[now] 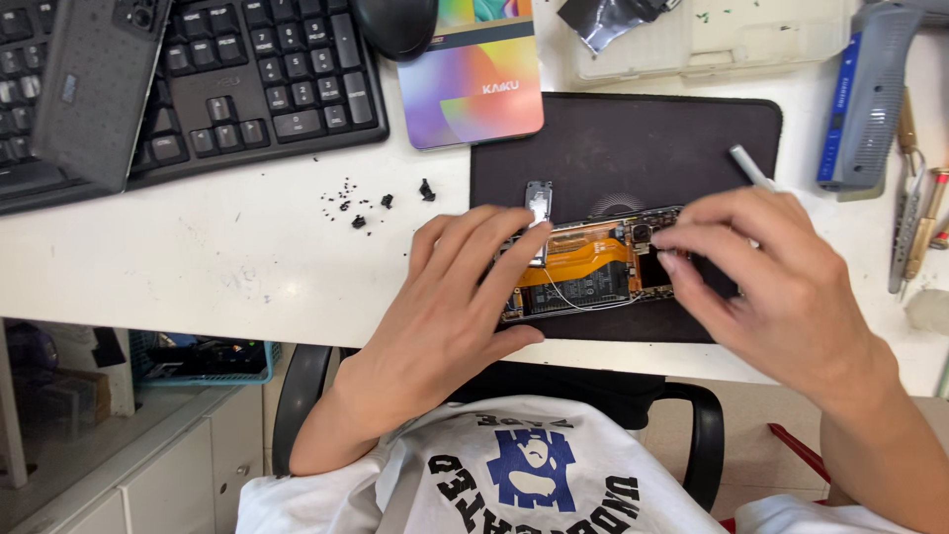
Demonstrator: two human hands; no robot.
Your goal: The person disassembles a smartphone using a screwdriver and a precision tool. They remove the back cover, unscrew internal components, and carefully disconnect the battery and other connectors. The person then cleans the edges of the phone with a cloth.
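On the white surface (247, 267) lies a dark mat (613, 138) bearing an opened phone (593, 267). Left hand (455, 307) rests released on its left end; right hand (761, 277) pinches a thin white tool (749, 166) over the camera end. Tiny black bits (371, 203) lie nearby.

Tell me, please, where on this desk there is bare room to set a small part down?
The white desk is bare between the keyboard and the front edge, left of the left hand. The mat's upper half is bare too. It is crowded around the opened phone under the right hand, beside the black crumbs, and at the tools on the right.
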